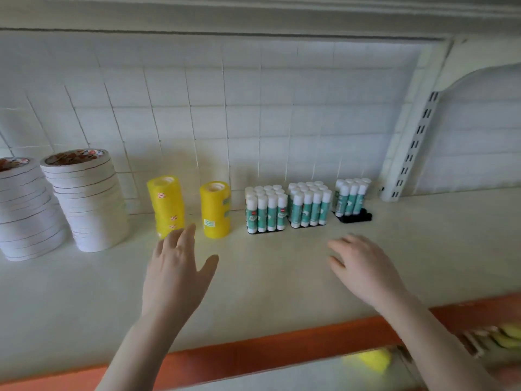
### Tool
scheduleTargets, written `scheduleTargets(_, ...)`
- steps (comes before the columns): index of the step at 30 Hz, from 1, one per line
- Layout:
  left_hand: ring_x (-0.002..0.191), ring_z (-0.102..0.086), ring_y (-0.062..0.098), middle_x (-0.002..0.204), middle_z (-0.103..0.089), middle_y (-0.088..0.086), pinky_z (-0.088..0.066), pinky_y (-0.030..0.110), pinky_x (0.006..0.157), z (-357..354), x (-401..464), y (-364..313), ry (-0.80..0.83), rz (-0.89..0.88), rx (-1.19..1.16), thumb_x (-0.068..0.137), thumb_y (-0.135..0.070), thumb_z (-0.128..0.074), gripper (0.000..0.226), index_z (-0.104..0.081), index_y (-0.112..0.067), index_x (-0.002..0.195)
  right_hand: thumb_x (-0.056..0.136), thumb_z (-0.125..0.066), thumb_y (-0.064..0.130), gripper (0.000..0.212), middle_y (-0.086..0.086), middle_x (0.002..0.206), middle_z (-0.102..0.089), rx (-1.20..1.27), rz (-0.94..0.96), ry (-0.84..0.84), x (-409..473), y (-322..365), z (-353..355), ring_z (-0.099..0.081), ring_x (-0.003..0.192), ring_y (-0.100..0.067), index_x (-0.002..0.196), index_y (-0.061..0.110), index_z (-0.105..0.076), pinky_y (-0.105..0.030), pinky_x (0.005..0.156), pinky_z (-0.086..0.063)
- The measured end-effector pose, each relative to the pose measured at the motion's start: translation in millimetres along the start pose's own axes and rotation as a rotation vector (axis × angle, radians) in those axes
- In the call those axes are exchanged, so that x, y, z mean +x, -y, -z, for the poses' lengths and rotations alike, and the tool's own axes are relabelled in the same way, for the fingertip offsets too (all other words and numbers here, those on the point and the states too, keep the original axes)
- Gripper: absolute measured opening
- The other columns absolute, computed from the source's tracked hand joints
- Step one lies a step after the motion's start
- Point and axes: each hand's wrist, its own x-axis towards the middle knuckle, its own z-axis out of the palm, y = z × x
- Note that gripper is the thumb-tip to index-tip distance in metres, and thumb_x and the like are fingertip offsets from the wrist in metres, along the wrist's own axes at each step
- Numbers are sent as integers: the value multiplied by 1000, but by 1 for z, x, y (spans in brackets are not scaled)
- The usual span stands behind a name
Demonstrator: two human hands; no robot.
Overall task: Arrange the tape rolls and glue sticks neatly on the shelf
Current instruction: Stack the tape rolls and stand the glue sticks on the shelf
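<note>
Both hands hover over the shelf [267,277] with nothing in them. Left hand [174,272] has its fingers straight and spread, tips reaching toward 12 o'clock and coming just in front of the foot of the leaning yellow tape stack [166,206]; whether they touch it I cannot tell. Right hand [363,269] is relaxed, fingers loosely bent, palm down over bare shelf, well apart from everything.

Along the back wall, from 9 o'clock round to 2 o'clock, stand two tall piles of white tape rolls [84,201], the leaning yellow stack, an upright yellow tape stack [215,210], then three blocks of glue sticks [266,210] on dark trays, the one at 2 o'clock only part filled.

The leaning yellow stack looks the likeliest thing to need squaring. Its rolls are probably light and stiff, wrapped in a slick film, so a grip near the top could make it tip or slide. Better to cup it low and around the sides with thumb and fingers opposed, then ease it upright. The white piles seem loose rolls, a little staggered, apt to shear if pushed from one side. Glue sticks are light, hard and top-heavy in their trays, so moving a block by its tray would be safer than pinching single caps
</note>
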Motion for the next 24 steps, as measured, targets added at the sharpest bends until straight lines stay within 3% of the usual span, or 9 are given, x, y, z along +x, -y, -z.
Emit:
scheduleTargets(7,124,-39,30,136,-45,10,-35,38,98,-60,-31,-144,92,-159,-69,85,-37,-62,65,-38,-13,140,90,-52,28,22,-5,97,-62,-92,-301,-99,-84,-134,24,-57,92,-27,102,14,-65,-37,79,-45)
scheduleTargets(10,126,-38,28,138,-43,7,-35,37,99,-92,-52,-222,135,-213,-97,87,-41,-58,66,-34,-16,143,79,-68,23,13,-6,80,-62,-121,-393,-186,-124,-205,36,-60,76,-29,87,13,-68,-37,65,-47)
scheduleTargets(13,126,-38,27,138,-43,7,-35,37,98,-126,-77,-306,167,-260,-127,88,-42,-57,64,-34,-17,142,67,-79,21,18,-5,71,-61,-146,-449,-226,-164,-284,48,-61,66,-30,80,15,-68,-36,58,-49)
scheduleTargets(19,124,-41,29,135,-47,8,-35,37,99,-186,-114,-456,253,-342,-163,85,-38,-63,61,-42,-17,138,69,-77,21,19,-8,84,-66,-128,-583,-178,-230,-424,73,-64,74,-31,85,16,-68,-38,63,-51)
scheduleTargets(22,123,-41,31,134,-48,9,-35,38,99,-216,-121,-522,275,-387,-181,84,-36,-64,60,-44,-17,137,84,-63,29,25,-6,110,-63,-119,-635,-185,-251,-487,84,-61,95,-27,107,20,-65,-41,79,-51)
scheduleTargets(24,126,-39,29,135,-46,8,-34,38,101,-237,-121,-565,295,-425,-198,85,-36,-63,60,-43,-17,138,89,-56,31,28,-1,115,-58,-87,-648,-214,-258,-527,88,-56,105,-22,117,24,-59,-38,88,-47)
